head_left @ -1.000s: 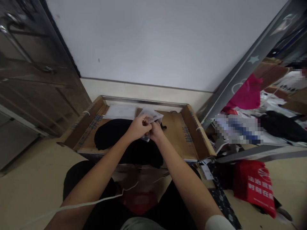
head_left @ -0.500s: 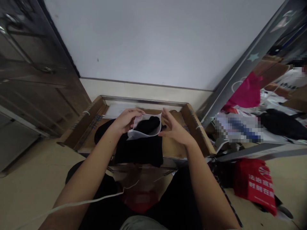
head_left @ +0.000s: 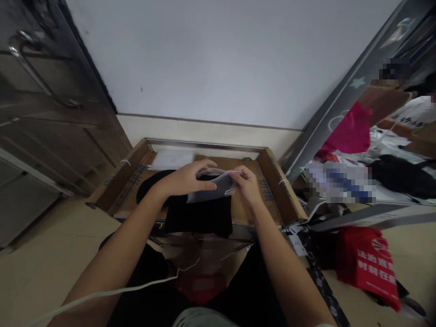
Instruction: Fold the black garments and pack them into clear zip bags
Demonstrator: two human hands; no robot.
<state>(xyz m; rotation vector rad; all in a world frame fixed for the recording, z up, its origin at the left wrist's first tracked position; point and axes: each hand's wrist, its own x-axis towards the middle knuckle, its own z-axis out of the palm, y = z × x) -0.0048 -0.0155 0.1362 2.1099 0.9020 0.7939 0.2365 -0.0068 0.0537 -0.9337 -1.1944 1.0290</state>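
Door handle [head_left: 42, 72] showing upper left. White packets [head_left: 172, 159] lying upper left of the cardboard-lined surface [head_left: 250, 203]. Left hand [head_left: 185, 180] gripping the pouch's left side, thumb in front, other fingers behind. Pouch [head_left: 209, 194] sitting mid-frame, above black cloth [head_left: 199, 218]. Right hand [head_left: 245, 184] pinching its upper right corner between thumb and fingers. Red bag [head_left: 368, 265] lying lower right.
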